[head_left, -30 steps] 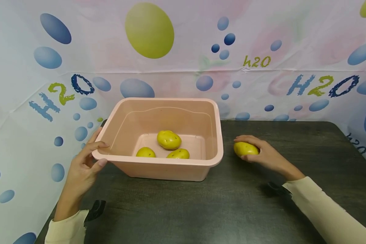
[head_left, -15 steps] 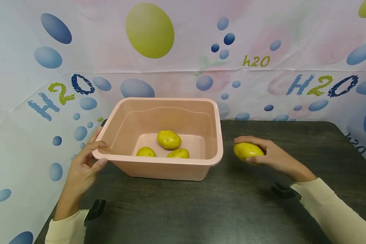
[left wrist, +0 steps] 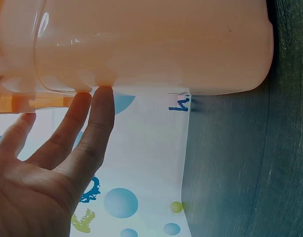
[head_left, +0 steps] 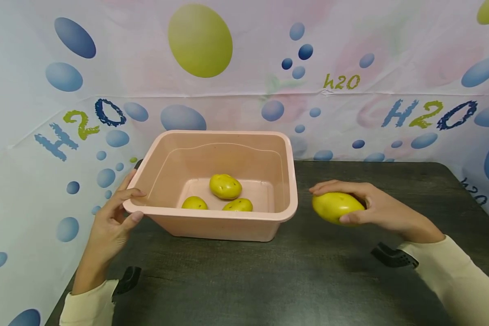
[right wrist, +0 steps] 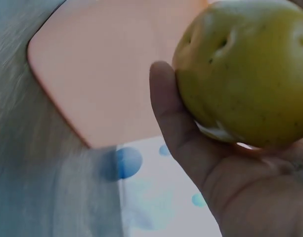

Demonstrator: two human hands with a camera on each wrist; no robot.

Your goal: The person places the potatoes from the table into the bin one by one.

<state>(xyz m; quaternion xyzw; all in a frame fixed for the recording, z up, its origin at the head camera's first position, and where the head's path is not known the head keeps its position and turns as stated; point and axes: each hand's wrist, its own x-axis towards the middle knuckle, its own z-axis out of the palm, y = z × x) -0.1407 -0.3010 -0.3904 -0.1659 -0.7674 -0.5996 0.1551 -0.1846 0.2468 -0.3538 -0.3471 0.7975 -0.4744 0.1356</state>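
A pink plastic tub (head_left: 224, 226) stands on the dark table, its near-left rim gripped by my left hand (head_left: 110, 226). In the left wrist view, fingertips (left wrist: 103, 101) of that hand press against the tub's outer wall (left wrist: 156, 49). Inside lie three yellow potatoes: one in the middle (head_left: 226, 186), one at the near left (head_left: 194, 203) and one at the near right (head_left: 238, 205). To the right of the tub, my right hand (head_left: 375, 208) holds another yellow potato (head_left: 336, 207) between thumb and fingers. The right wrist view shows this potato (right wrist: 245, 74) up close.
The dark wooden table (head_left: 244, 280) runs in front of the tub and off to the right. A white sheet (head_left: 244, 54) printed with blue and green ovals and H2O lettering hangs behind and at the left.
My right hand has lifted the potato off the table and drawn it nearer and slightly right, more of it showing. The left hand, tub and other potatoes have stayed put.
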